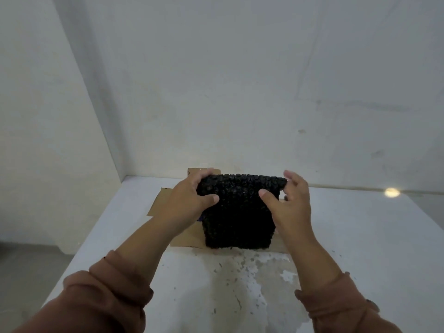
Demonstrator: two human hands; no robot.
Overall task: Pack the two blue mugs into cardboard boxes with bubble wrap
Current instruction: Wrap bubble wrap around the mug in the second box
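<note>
Pale, bare walls meet in a corner behind a white table (360, 236), whose top is scuffed and flecked with dark specks near you. One small bright spot of light (392, 192) sits at the table's far right edge.

Cardboard (182, 239), flattened or with flaps spread, lies on the table in front of you; one flap (159, 200) sticks out to the left and another edge (195, 171) shows behind your hands. Whether it forms a box with walls cannot be told, since the wrap hides its middle.

You hold a sheet of black bubble wrap (237, 217) up above that cardboard. Its top edge is rolled or folded over, and the rest hangs down in a roughly square panel, the lower edge reaching the cardboard's near border in the view.

Your left hand (189, 200) is clenched on the wrap's upper left corner, fingers curled over the top, thumb pressed on the near face. Your right hand (290, 205) grips the upper right corner, thumb on the near face, fingers behind and over the edge. Both rust-brown sleeves (108, 296) are pushed back from the wrists.

A sliver of blue or purple (200, 218) peeks out at the wrap's left side, below your left hand; too little shows to say whether it is a mug.
</note>
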